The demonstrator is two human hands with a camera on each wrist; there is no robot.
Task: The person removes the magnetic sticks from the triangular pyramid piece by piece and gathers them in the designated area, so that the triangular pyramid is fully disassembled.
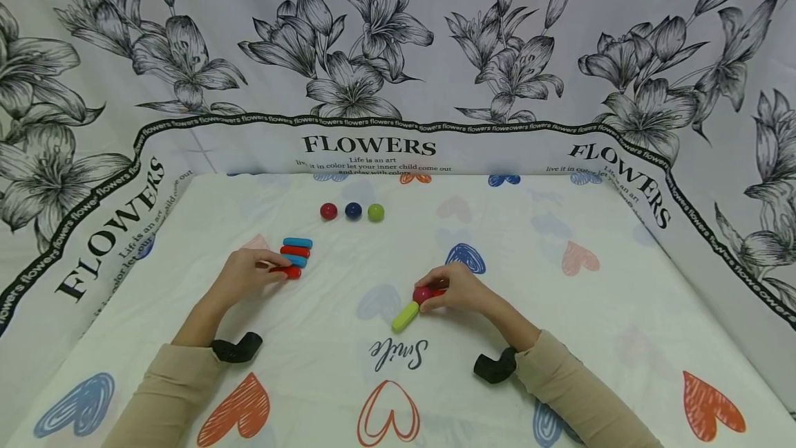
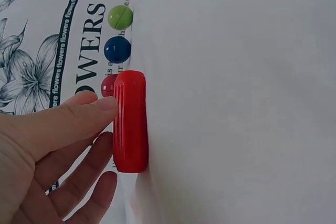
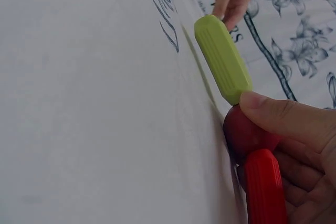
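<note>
My left hand [image 1: 249, 272] is at the near end of a row of short sticks, its thumb and finger pinching a red stick [image 2: 131, 124]. Beside that one lie a blue stick [image 1: 295, 260], another red stick [image 1: 295, 251] and another blue stick [image 1: 298, 243]. On the right, my right hand [image 1: 457, 287] grips a dark red ball [image 3: 249, 132], the thumb pressed on its top. A yellow-green stick [image 3: 223, 59] touches one side of the ball and a red stick [image 3: 265, 187] the other. The fingers partly hide that red stick in the head view.
A red ball [image 1: 329, 211], a dark blue ball [image 1: 353, 211] and a green ball [image 1: 376, 212] stand in a row toward the back. White cloth printed with hearts covers the table [image 1: 522, 379]; a flower-printed cloth [image 1: 385, 88] hangs behind. Black straps [image 1: 239, 348] are at both wrists.
</note>
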